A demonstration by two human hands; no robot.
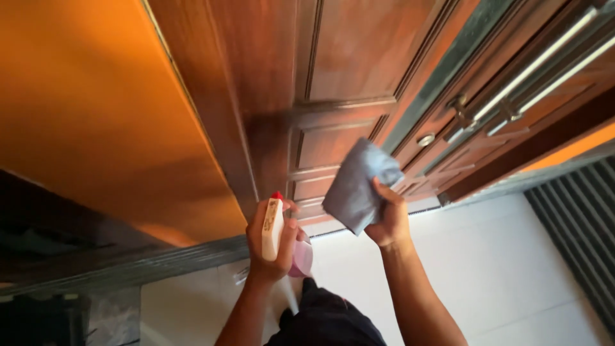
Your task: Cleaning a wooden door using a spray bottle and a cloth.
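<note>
I see the left hand with fingers wrapped tight around a white, red-tipped plastic spray bottle, upright. Right hand pinches a grey-blue cloth, pressed against the dark panelled wooden door, above white floor tiles.

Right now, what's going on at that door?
A person stands facing a brown panelled wooden door, seen from their head camera. Their left hand grips a spray bottle with a white trigger head, red tip and pinkish body, held near the door's lower panels. Their right hand holds a grey cloth up against the door. Long metal pull handles sit further right, and pale floor tiles lie below.
</note>
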